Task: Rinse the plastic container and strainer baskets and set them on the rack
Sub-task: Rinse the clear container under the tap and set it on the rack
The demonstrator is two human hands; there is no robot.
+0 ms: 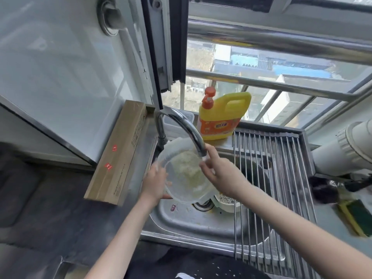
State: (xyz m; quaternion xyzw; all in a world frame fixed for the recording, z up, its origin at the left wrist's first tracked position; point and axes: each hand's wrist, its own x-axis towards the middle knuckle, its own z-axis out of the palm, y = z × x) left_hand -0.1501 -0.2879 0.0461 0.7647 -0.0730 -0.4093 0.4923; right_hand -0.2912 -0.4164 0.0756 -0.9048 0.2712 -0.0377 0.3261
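Note:
A clear plastic container [181, 190] with a pale yellowish scrubbing pad inside it is tilted under the tap spout [187, 129], above the steel sink [181, 220]. My left hand [155, 183] grips its left rim. My right hand [219, 174] reaches into it from the right, fingers on the pad just below the spout's tip. A white strainer basket [225, 202] lies in the sink bottom, partly hidden under the container. The metal roll-up rack [281, 178] spans the sink's right half.
A yellow detergent bottle [221, 115] stands on the ledge behind the sink. A long cardboard box [118, 156] leans left of the tap. A green and yellow sponge [356, 218] lies on the right counter, beside a white pipe [346, 150]. The window is open.

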